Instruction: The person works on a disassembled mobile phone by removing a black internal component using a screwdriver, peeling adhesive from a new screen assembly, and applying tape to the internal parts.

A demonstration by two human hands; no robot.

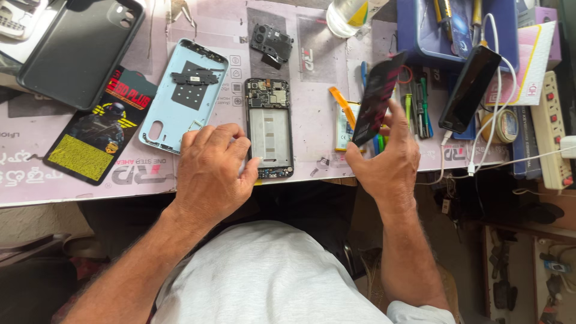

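Black and blurred, a flat phone panel (377, 99) is held tilted above the bench (72, 186) in the right hand (384, 159), pinched between thumb and fingers near its lower end. The left hand (210, 171) is laid palm down on the bench mat, fingers loosely curled and holding nothing, with its fingertips touching the lower left edge of an opened phone frame (269, 127), whose circuit board is exposed at the top. Just left of that frame a pale blue back cover (180, 96) is seen lying inside up. A dark phone case (78, 48) is placed at the far left, above a printed black and yellow packet (96, 135). An orange pry tool (342, 105) lies just beside the held panel, and a second black phone (469, 89) with a white cable (498, 120) is propped further right
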